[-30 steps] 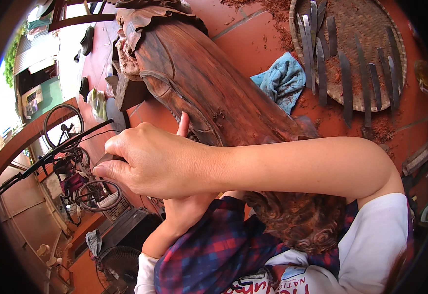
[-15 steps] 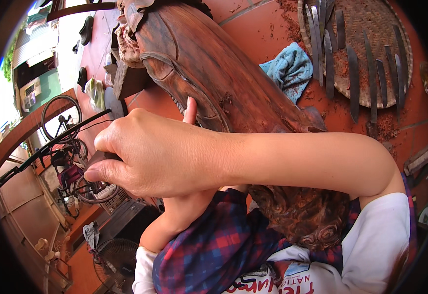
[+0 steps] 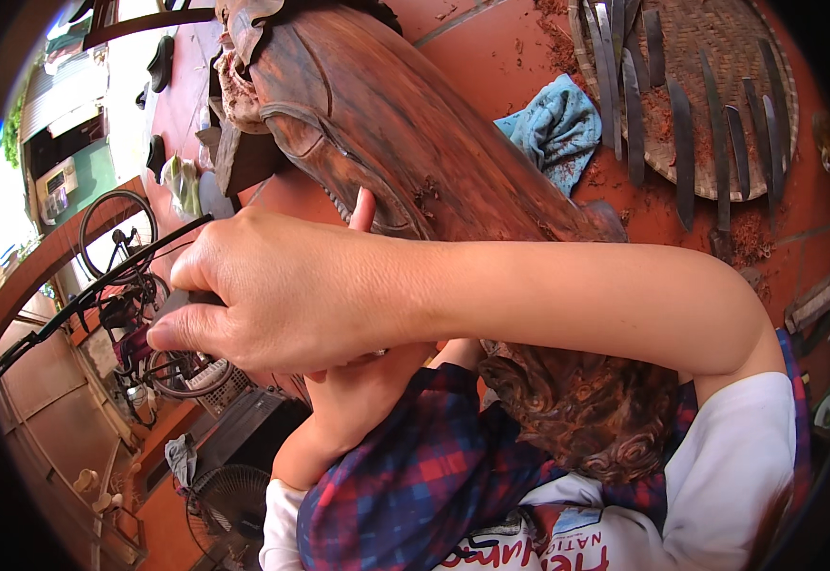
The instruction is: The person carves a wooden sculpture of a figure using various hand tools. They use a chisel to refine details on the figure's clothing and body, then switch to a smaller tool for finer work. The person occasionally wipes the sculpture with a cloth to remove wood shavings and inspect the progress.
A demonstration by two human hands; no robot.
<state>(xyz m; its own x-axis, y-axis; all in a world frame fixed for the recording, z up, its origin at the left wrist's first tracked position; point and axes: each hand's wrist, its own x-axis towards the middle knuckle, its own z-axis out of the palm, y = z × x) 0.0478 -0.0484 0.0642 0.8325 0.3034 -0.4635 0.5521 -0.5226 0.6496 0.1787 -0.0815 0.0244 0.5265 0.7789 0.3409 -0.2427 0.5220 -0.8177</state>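
Evidently, as the head view has it, the carving (image 3: pixel 386 114) is well past its rough stage. It is a long reddish-brown piece, running from 11 o'clock to between 2 and 3 o'clock, partly behind the right forearm (image 3: pixel 548 290).

The right hand (image 3: pixel 282 285), at 9 o'clock, has its thumb and fingers closed around a dark piece (image 3: pixel 189 301); only the end shows, so I cannot tell what it is. Beneath it, toward 7 o'clock, is the left hand (image 3: pixel 362 390), mostly hidden. One raised digit shows in front of the carving, but whether those fingers grasp anything I cannot tell.

As for progress, folds and a curved edging are already cut, and the broad faces look fairly smooth, so the main shaping seems done. Crumbs of shavings (image 3: pixel 424 190) on the wood are not yet cleared; how much detail is left I cannot judge. Curly wood (image 3: pixel 586 409) lies between 4 and 5 o'clock; the forearm hides whether it joins the carving.

Blades (image 3: pixel 684 152) lie on and over the edge of a woven tray (image 3: pixel 729 48) at 2 o'clock, near a blue cloth (image 3: pixel 557 133).
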